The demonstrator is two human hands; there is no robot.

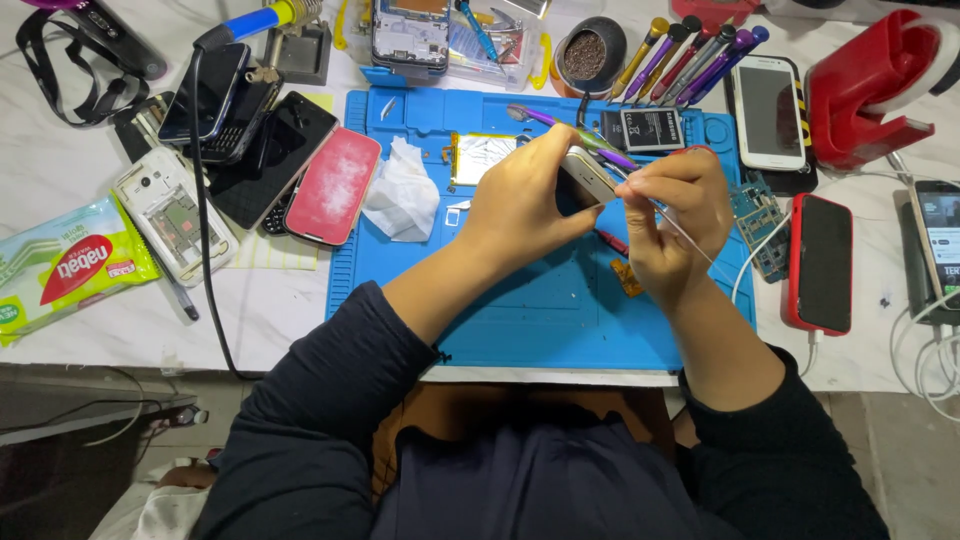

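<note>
My left hand (pixel 525 200) grips a pale gold and white phone (pixel 588 176) tilted on its edge above the blue work mat (pixel 520 310). My right hand (pixel 672 225) is closed on a thin metal tool (pixel 690 235) whose tip meets the phone's edge; a purple-handled tool (pixel 575 130) lies just behind the phone. A crumpled white tissue (pixel 400 190), a shiny foil-backed part (pixel 482 155) and a dark battery (pixel 652 128) rest on the mat's far side. A small orange piece (pixel 627 278) lies on the mat below my right hand.
Several phones (pixel 255 140) and a red case (pixel 333 185) crowd the left of the table, with a green wipes packet (pixel 65 268). At right stand a white phone (pixel 768 110), a red-cased phone (pixel 822 262), a circuit board (pixel 760 215), a red tape dispenser (pixel 870 85) and screwdrivers (pixel 690 55).
</note>
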